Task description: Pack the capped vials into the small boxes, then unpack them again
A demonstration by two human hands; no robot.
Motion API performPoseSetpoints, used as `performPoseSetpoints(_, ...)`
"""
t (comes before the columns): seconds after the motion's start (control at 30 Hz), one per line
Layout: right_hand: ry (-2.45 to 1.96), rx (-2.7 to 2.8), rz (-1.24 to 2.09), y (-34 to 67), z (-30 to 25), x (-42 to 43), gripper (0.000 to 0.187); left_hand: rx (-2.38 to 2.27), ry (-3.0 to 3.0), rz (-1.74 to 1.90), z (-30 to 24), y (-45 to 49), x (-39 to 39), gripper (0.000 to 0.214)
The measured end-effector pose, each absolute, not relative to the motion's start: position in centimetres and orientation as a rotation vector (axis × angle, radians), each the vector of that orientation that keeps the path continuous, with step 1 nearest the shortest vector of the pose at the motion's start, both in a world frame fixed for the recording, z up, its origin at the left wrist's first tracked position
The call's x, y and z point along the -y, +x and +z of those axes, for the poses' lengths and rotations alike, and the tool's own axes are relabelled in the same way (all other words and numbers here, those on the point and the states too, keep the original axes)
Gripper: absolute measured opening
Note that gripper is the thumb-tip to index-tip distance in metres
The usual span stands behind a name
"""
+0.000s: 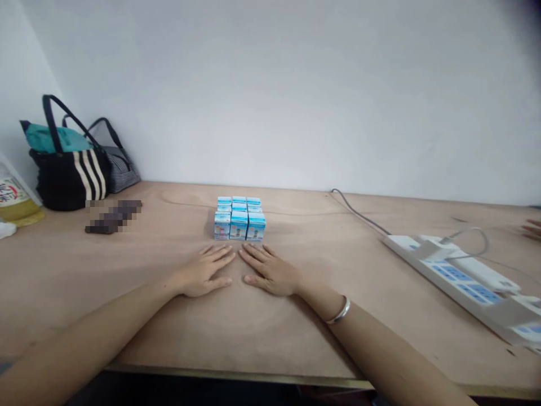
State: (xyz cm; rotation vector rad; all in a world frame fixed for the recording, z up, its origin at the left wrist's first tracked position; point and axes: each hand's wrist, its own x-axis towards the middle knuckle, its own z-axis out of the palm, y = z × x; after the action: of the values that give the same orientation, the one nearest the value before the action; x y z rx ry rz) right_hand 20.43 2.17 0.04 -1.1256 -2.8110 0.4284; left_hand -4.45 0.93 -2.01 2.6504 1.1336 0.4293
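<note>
Several small blue-and-white cartons (239, 225) stand packed together in rows on the wooden table (236, 332). My left hand (207, 270) lies palm down on the tabletop just in front of them, fingers stretched out and holding nothing. Beside it, my right hand (270, 269) rests flat in the same way, a silver bangle (340, 310) around its wrist. Both sets of fingertips point toward the cartons, with a small gap between. The two hands are apart from each other.
On the right lies a white power strip (452, 282) with plugs and a grey cable (359, 211). Black bags (70, 175), a bottle of yellow liquid (19, 203) and a dark blurred object (114, 217) are at left. Another person's hand (532, 228) shows at the right edge.
</note>
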Motion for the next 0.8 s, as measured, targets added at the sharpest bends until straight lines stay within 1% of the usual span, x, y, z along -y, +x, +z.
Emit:
performPoseSetpoints(0.1,-1.107,2.784,0.435,20.5,0.2,-2.3,0.072,-1.383,2.567,0.777,-1.9,-3.8,-1.6,0.063)
performPoseSetpoints(0.17,-1.092,2.767,0.434,20.5,0.3,-2.4,0.071,-1.607,2.442,1.048,-1.8,-3.2,-2.5,0.068)
performPoseSetpoints(0.2,-1.083,2.761,0.434,20.5,0.3,-2.4,0.071,-1.688,2.377,1.124,-1.7,-2.9,-3.0,0.071)
performPoseSetpoints(0.3,-1.062,2.743,0.423,20.5,0.3,-2.5,0.069,-1.746,2.271,1.152,-1.6,-2.2,-4.6,0.074)
performPoseSetpoints(0.4,-1.057,2.743,0.413,20.5,0.4,-2.5,0.069,-1.670,2.246,1.166,-1.6,-1.9,-5.8,0.066)
performPoseSetpoints(0.5,-1.060,2.755,0.410,20.4,0.6,-2.4,0.069,-1.642,2.195,1.269,-1.6,-1.6,-6.5,0.057)
performPoseSetpoints(0.57,-1.057,2.759,0.406,20.4,0.7,-2.3,0.068,-1.668,2.100,1.353,-1.8,-1.4,-6.9,0.055)
performPoseSetpoints(0.7,-1.020,2.716,0.392,20.4,0.8,-2.2,0.066,-1.640,1.864,1.430,-2.3,-1.8,-6.8,0.061)
performPoseSetpoints(0.8,-1.012,2.577,0.424,20.3,0.7,-2.2,0.055,-1.424,1.795,1.381,-2.4,-3.0,-5.5,0.062)
